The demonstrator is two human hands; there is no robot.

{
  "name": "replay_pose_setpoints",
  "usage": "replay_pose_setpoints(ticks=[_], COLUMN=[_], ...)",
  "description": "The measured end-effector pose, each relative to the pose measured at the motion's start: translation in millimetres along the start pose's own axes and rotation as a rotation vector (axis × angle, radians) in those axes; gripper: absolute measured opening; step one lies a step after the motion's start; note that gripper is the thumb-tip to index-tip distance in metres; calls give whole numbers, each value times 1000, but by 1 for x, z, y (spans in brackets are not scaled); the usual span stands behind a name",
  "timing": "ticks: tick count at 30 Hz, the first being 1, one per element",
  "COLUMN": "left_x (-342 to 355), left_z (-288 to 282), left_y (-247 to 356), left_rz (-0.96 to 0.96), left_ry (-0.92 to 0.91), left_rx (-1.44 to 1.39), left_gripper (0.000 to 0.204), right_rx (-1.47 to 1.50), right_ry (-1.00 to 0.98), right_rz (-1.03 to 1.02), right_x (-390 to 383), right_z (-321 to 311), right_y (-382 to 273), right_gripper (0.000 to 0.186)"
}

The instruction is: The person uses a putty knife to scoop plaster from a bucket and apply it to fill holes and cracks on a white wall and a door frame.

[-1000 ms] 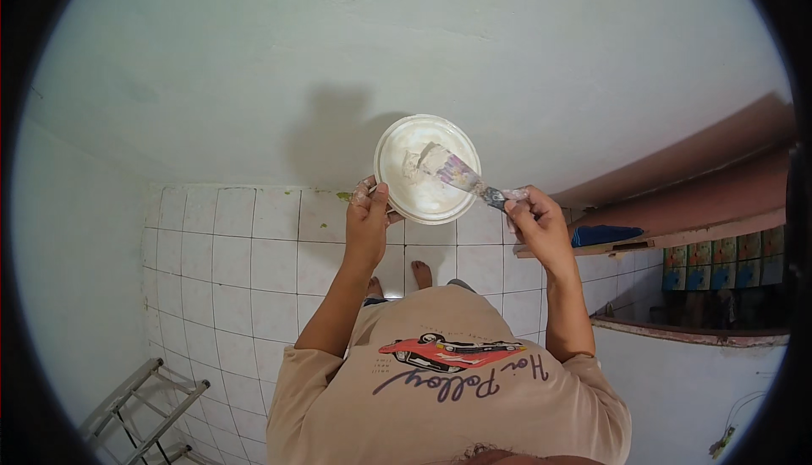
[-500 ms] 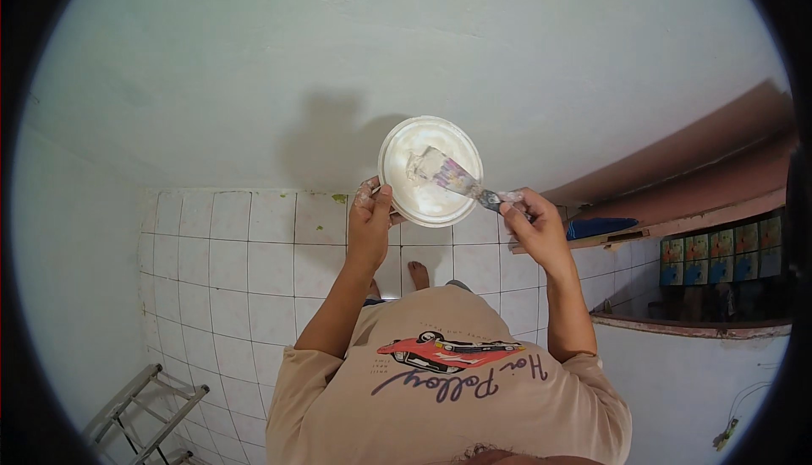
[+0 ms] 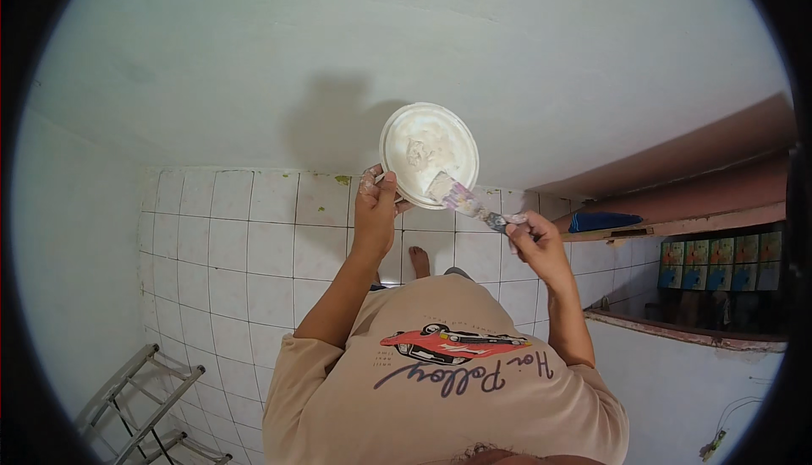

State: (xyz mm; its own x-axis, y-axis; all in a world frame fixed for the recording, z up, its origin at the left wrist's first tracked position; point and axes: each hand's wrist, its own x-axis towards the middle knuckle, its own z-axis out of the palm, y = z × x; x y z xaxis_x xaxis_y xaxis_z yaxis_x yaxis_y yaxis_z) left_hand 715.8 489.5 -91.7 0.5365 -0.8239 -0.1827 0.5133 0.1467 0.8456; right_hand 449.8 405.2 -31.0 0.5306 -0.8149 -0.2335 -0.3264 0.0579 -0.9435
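Note:
In front of my chest, my left hand grips the left edge of a round white lid and keeps it tilted toward me. A lump of whitish putty lies on the lid, left of its middle. My right hand is closed around the dark handle of a putty knife, whose smeared blade reaches the lid's lower right edge. Whitish smears show on the fingers of both hands.
A pale wall rises ahead, above a white tiled floor. At lower left stands a metal ladder. On the right, a blue item lies on a reddish ledge above an opening. Loose wires hang at lower right.
The putty knife has drawn back from the putty lump toward the lid's lower right edge, with my right hand moving slightly down. The lid sits slightly higher in view.

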Motion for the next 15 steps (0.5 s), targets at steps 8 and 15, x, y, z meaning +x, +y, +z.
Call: replay_pose_setpoints(ticks=[8, 15], left_x=[-8, -10], left_z=[3, 8], left_y=[-5, -15], left_rz=[-22, 55], left_ry=[28, 47], left_rx=[36, -3], left_gripper=[44, 44], right_rx=[115, 374], right_ry=[63, 128], right_rz=[14, 117], right_x=[-7, -15], right_z=[53, 88], right_y=[20, 8], right_gripper=[13, 14])
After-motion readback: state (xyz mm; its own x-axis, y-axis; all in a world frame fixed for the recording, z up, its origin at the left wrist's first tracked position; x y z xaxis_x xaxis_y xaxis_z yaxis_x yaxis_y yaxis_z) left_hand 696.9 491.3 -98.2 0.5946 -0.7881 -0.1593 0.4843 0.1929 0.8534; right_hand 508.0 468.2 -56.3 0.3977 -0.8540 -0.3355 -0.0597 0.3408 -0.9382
